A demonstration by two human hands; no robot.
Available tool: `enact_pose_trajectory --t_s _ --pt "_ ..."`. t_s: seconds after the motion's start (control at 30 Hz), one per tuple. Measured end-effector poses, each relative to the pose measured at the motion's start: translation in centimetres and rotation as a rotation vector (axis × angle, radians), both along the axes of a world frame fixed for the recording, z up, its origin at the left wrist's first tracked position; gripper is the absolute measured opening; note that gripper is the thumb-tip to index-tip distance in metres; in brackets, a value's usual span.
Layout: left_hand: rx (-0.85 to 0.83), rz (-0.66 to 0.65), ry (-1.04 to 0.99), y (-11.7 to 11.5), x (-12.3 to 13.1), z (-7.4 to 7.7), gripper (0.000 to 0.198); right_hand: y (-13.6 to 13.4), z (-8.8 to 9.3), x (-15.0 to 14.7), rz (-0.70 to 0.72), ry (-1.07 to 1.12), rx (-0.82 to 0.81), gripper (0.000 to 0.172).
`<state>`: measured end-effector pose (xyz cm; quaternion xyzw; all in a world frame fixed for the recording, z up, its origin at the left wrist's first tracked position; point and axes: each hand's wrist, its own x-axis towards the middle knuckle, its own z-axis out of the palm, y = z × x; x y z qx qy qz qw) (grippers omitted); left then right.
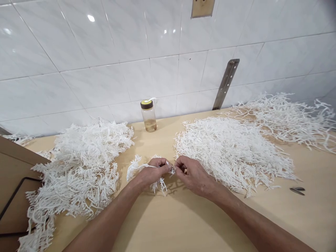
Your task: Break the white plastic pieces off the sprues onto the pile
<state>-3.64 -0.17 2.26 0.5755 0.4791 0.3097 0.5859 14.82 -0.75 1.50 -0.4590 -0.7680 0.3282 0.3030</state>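
Over the middle of the table, my left hand (154, 171) is closed on a white branching sprig (135, 167), whose forked ends stick out to the left and below the fingers. The fingertips of my right hand (193, 174) are pinched together, almost meeting the left fingertips at a small white tip (172, 170). What exactly sits between the right fingers is too small to make out. Close by on the right lies a wide heap of white pieces (225, 150), and on the left a taller heap of white branching sprigs (89, 164).
A clear bottle (148, 117) with a dark-rimmed lid and some liquid stands near the tiled wall. Looser white branches (291, 117) lie at the back right. A small dark metal tool (297, 190) lies at right. A brown box (15, 185) is at the left edge. A metal bracket (226, 84) leans on the wall.
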Motion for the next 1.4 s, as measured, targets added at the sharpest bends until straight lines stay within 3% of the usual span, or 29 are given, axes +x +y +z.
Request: enact_pose_trajectory --t_s 0.3,0.53,0.77,0.9,0.97,1.07,1.13,1.3,1.4 --pt "0.038 0.029 0.076 -0.6 0.5 0.5 0.018 0.1 -0.5 -0.1 -0.033 -0.026 0.084 0.011" --pt "0.056 0.057 0.109 -0.7 0.5 0.4 0.026 0.4 -0.6 0.2 0.031 0.016 0.007 0.016" --pt "0.058 0.113 0.166 -0.7 0.7 0.0 0.024 0.2 -0.3 0.0 -0.045 -0.057 0.063 0.017" --pt "0.185 0.136 0.321 -0.7 0.8 -0.4 0.022 0.0 -0.1 -0.4 -0.054 -0.096 0.078 0.015" --pt "0.341 0.135 0.422 -0.9 0.9 -0.6 0.020 -0.1 0.0 -0.6 -0.089 -0.122 0.059 0.014" --pt "0.662 0.109 0.521 -1.2 1.1 -1.0 0.019 -0.1 0.3 -0.8 -0.155 -0.107 -0.075 0.011" --pt "0.769 0.103 0.526 -1.4 1.1 -1.1 0.018 0.0 0.6 -0.9 -0.175 -0.059 -0.202 0.010" --pt "0.647 0.119 0.423 -1.1 0.9 -0.7 0.016 0.0 0.9 -0.9 -0.133 0.025 -0.369 0.011" --pt "0.571 0.100 0.366 -0.9 0.7 -0.3 0.017 0.2 0.6 -0.6 -0.145 -0.090 -0.188 0.011"
